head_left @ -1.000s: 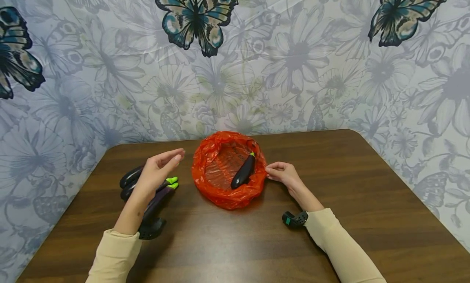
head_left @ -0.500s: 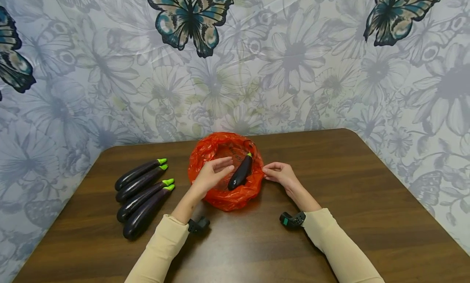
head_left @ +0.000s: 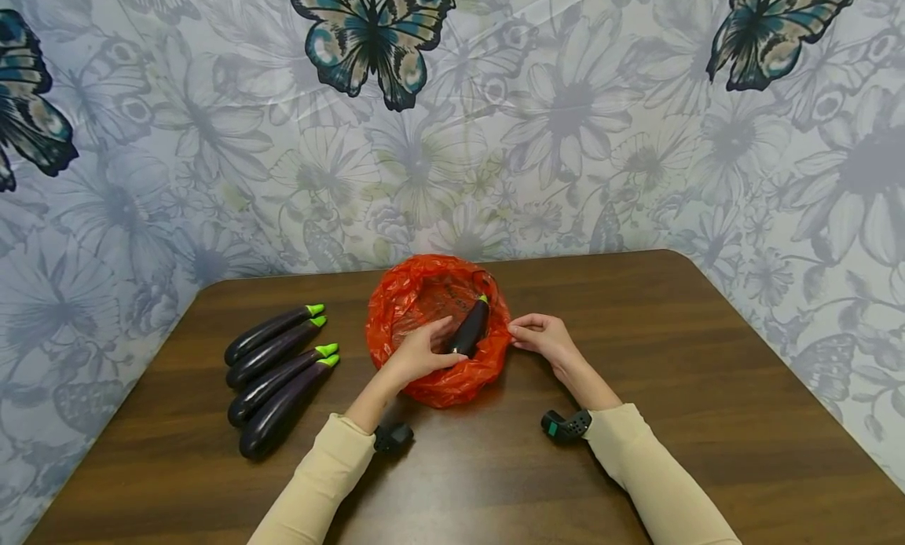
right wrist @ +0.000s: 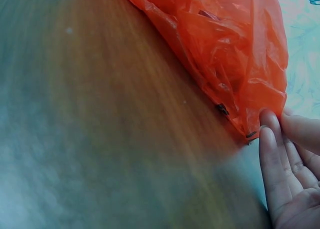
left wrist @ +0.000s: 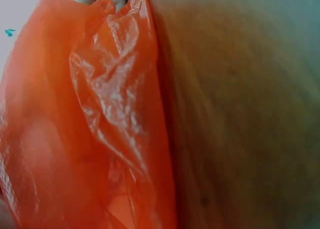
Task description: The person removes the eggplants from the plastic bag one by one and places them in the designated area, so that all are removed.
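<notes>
A red plastic bag (head_left: 385,317) stands with its mouth wide and its rim rolled back, at the middle of the table in the head view. Inside it lies one dark eggplant (head_left: 472,325) with a green stem. My left hand (head_left: 417,356) reaches over the near left rim, fingers and thumb spread apart at the eggplant's lower end. On the bag's right side, my right hand (head_left: 544,337) pinches the rim between thumb and fingers. The right wrist view shows these fingers (right wrist: 270,144) at the plastic's edge. In the left wrist view the bag (left wrist: 115,109) hides the left fingers.
Several eggplants (head_left: 283,404) lie side by side on the wooden table (head_left: 636,333), left of the bag. A patterned wall (head_left: 566,176) rises behind the table's far edge. Each wrist wears a black camera band (head_left: 566,425).
My left hand has come from above the loose eggplants on the left, across to the bag, then down into its mouth with thumb and fingers spreading. The right hand stays at the rim.
</notes>
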The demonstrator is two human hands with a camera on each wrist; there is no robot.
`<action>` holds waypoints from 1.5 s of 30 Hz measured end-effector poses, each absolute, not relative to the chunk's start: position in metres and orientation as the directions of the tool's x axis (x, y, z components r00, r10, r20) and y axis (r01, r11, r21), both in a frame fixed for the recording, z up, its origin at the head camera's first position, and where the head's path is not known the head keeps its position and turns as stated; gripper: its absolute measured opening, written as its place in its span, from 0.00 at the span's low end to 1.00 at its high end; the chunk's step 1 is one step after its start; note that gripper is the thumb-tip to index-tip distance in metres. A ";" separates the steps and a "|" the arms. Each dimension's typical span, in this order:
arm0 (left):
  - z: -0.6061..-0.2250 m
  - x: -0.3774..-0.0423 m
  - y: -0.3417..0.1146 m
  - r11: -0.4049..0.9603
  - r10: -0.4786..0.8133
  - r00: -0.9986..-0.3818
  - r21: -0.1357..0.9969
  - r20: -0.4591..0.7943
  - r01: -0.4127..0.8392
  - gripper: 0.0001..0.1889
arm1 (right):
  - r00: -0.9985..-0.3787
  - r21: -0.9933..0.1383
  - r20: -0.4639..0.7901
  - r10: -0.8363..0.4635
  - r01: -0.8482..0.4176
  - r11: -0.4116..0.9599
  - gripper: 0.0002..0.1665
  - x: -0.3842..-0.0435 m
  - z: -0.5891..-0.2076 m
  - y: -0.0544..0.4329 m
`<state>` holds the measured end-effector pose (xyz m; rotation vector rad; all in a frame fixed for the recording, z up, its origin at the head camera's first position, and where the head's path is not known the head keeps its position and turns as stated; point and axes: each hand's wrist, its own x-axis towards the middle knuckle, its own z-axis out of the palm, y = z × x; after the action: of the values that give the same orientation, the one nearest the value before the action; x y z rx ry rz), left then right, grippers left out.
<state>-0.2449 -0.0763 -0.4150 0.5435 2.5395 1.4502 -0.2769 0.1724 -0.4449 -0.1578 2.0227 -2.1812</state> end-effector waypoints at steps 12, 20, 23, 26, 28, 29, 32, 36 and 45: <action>-0.417 -0.244 -0.073 0.586 0.364 -0.927 0.752 0.089 0.302 0.33 | -0.980 -0.995 -0.035 -0.195 0.053 -0.086 0.07 -0.276 -0.445 0.174; -0.415 -0.242 -0.073 0.535 0.312 -0.942 0.797 0.121 0.280 0.27 | -0.980 -0.994 -0.045 -0.195 0.063 -0.088 0.07 -0.275 -0.445 0.173; -0.412 -0.241 -0.075 0.516 0.287 -0.951 0.818 0.112 0.252 0.26 | -0.980 -0.994 -0.050 -0.191 0.067 -0.087 0.07 -0.275 -0.444 0.173; -0.409 -0.239 -0.079 0.485 0.252 -0.963 0.848 0.099 0.214 0.24 | -0.980 -0.995 -0.042 -0.196 0.060 -0.084 0.09 -0.274 -0.443 0.173; -0.405 -0.237 -0.082 0.454 0.229 -0.970 0.872 0.086 0.184 0.24 | -0.980 -0.995 -0.043 -0.195 0.060 -0.084 0.10 -0.274 -0.443 0.173; -0.403 -0.236 -0.084 0.434 0.219 -0.973 0.885 0.079 0.169 0.24 | -0.980 -0.994 -0.043 -0.195 0.061 -0.087 0.10 -0.274 -0.443 0.173; -0.393 -0.229 -0.091 0.381 0.207 -0.975 0.912 0.076 0.152 0.23 | -0.978 -0.994 -0.038 -0.203 0.057 -0.089 0.12 -0.275 -0.444 0.173; -0.387 -0.222 -0.106 0.345 0.185 -0.980 0.928 0.078 0.139 0.23 | -0.979 -0.994 -0.041 -0.200 0.062 -0.096 0.09 -0.275 -0.444 0.172; -0.380 -0.207 -0.140 0.293 0.125 -0.991 0.952 0.054 0.089 0.25 | -0.980 -0.995 -0.020 -0.196 0.040 -0.094 0.08 -0.275 -0.445 0.173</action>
<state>-0.2069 -0.1397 -0.3799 0.2072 2.5012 1.8390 -0.2753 0.1727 -0.4453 -0.1754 1.9989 -2.2051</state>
